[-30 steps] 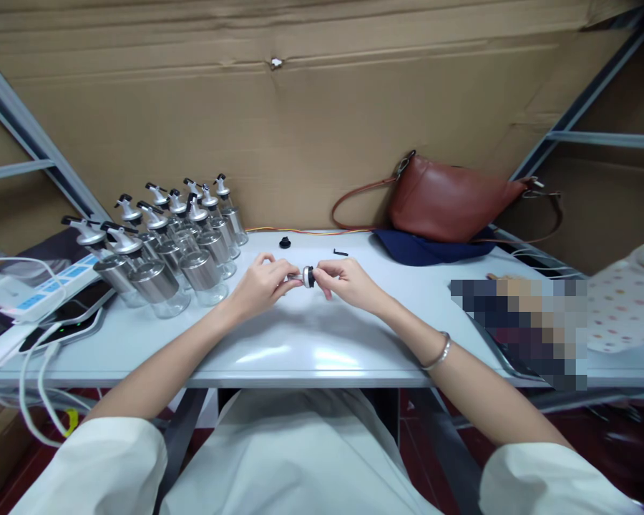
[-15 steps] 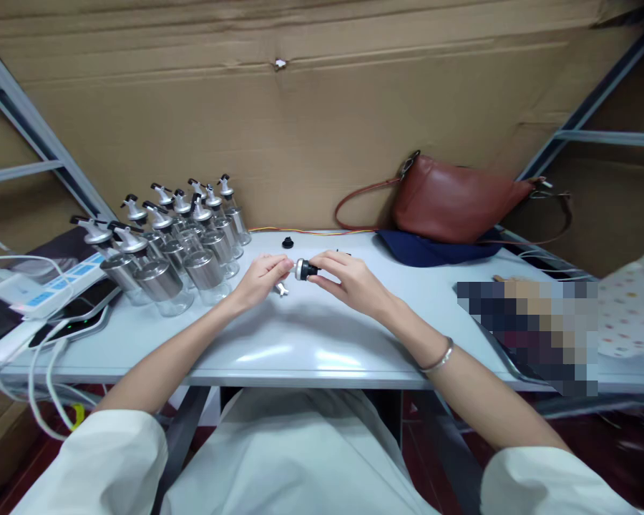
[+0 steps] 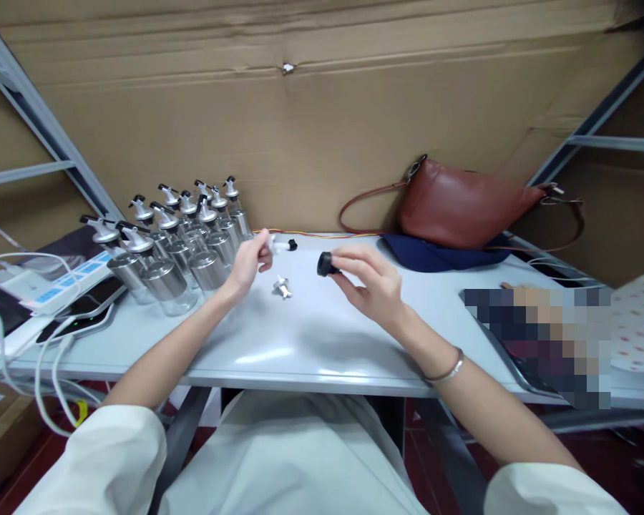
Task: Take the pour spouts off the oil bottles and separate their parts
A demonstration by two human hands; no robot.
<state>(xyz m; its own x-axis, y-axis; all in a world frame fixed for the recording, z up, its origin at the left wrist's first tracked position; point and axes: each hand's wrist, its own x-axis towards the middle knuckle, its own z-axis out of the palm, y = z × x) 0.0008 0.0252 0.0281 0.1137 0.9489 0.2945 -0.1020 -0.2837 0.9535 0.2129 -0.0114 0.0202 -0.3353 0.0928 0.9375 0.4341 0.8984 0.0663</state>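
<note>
My left hand [image 3: 248, 266] is closed around a blurred silver-white pourer spout [image 3: 277, 245], raised over the table. Its tip lies in line with a small black piece [image 3: 293, 244] on the table behind; whether they touch I cannot tell. To the right, my right hand [image 3: 373, 282] pinches a black ring-shaped stopper [image 3: 325, 264] between thumb and fingers, its hollow end facing left. Below and between the hands, another silver pourer part [image 3: 283, 287] lies on the white table [image 3: 300, 329]. Left of my left hand stand several glass-and-steel oil bottles [image 3: 164, 279] with silver pourers.
A brown leather bag [image 3: 456, 204] rests on a dark blue cloth [image 3: 440, 252] at the back right. Power strip [image 3: 67, 286] and white cables [image 3: 43, 379] occupy the left end. A pixelated item [image 3: 542, 336] lies at the right. Cardboard [image 3: 311, 143] walls the back.
The two hands have drawn apart, and the pourer they held together is now separated: spout in my left hand, black stopper in my right. The view has shifted slightly.
</note>
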